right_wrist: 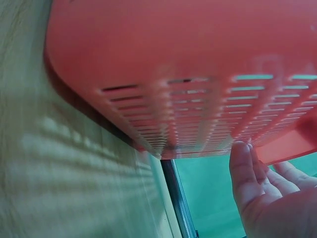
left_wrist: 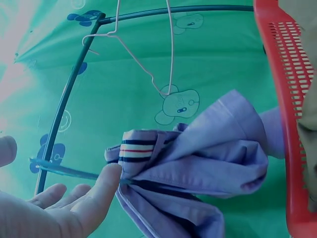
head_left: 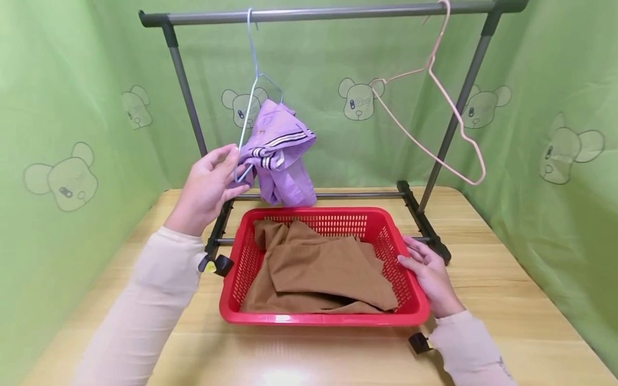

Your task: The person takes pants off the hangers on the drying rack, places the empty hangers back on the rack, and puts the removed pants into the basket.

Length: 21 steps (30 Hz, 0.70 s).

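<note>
A red plastic basket (head_left: pixel 324 319) holds folded brown cloth (head_left: pixel 333 268). At its right side, my right hand (head_left: pixel 429 276) holds the rim, with the thumb over it and the fingers against the outer wall in the right wrist view. A purple garment with black and white striped trim (head_left: pixel 285 136) hangs bunched on a pale blue hanger (head_left: pixel 253 91). Beside the hanger's lower left corner is my left hand (head_left: pixel 210 179). Its fingers are spread and loosely extended in the left wrist view, where one fingertip touches the garment's edge (left_wrist: pixel 136 153).
A metal rack (head_left: pixel 333 13) stands on the wooden table (head_left: pixel 487 300), its crossbar carrying both hangers. A bare pink hanger (head_left: pixel 446 102) hangs at the right. Green fabric with bear drawings (head_left: pixel 314 64) encloses the table at the back and sides.
</note>
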Motion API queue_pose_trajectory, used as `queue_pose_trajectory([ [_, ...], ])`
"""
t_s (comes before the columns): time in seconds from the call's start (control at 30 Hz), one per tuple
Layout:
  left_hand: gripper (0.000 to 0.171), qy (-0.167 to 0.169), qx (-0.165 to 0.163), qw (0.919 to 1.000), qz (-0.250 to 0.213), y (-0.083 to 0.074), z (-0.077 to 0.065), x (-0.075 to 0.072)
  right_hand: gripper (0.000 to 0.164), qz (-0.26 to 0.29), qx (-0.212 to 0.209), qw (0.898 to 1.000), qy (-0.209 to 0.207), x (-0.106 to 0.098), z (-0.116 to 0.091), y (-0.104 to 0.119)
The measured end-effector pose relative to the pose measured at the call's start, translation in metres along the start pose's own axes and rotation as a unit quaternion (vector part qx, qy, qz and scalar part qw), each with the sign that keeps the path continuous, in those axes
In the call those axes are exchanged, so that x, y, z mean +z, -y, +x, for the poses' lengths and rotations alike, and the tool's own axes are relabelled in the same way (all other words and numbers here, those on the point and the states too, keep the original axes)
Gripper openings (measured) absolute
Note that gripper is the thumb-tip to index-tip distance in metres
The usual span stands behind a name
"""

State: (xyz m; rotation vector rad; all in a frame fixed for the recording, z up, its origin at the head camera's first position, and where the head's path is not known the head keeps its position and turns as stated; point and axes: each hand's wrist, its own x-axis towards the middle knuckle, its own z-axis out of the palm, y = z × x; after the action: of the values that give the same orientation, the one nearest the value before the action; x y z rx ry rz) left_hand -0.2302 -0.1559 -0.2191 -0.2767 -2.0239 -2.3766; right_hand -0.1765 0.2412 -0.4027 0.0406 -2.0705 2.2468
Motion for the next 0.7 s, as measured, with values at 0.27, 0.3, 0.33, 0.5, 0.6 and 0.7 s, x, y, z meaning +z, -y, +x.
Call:
queue_pose_trajectory([
  [0.27, 0.051, -0.004, 0.007, 0.9982, -0.059, -0.002, 0.006, 0.012, 0.062, 0.001, 0.001, 1.0, 0.005, -0.003, 0.0, -0.002],
  [0.3, 0.05, -0.003, 0.006, 0.9979, -0.064, -0.002, 0.007, 0.013, 0.062, 0.002, 0.001, 1.0, 0.004, -0.002, 0.001, -0.002],
  [0.33, 0.049, 0.0, 0.006, 0.9978, -0.066, -0.002, 0.007, 0.013, 0.062, 0.001, 0.002, 1.0, 0.004, -0.002, 0.0, -0.002],
  [0.5, 0.041, 0.012, -0.009, 0.9982, -0.059, -0.003, 0.011, 0.015, 0.064, -0.007, 0.016, 1.0, 0.0, -0.002, -0.001, -0.002],
  [0.6, 0.032, 0.018, -0.022, 0.9985, -0.047, -0.004, 0.013, 0.016, 0.065, -0.011, 0.025, 1.0, 0.002, -0.003, -0.002, -0.001],
  [0.7, 0.031, 0.022, -0.013, 0.9977, -0.063, -0.005, 0.017, 0.02, 0.064, -0.007, 0.018, 1.0, 0.0, -0.003, 0.0, 0.0],
])
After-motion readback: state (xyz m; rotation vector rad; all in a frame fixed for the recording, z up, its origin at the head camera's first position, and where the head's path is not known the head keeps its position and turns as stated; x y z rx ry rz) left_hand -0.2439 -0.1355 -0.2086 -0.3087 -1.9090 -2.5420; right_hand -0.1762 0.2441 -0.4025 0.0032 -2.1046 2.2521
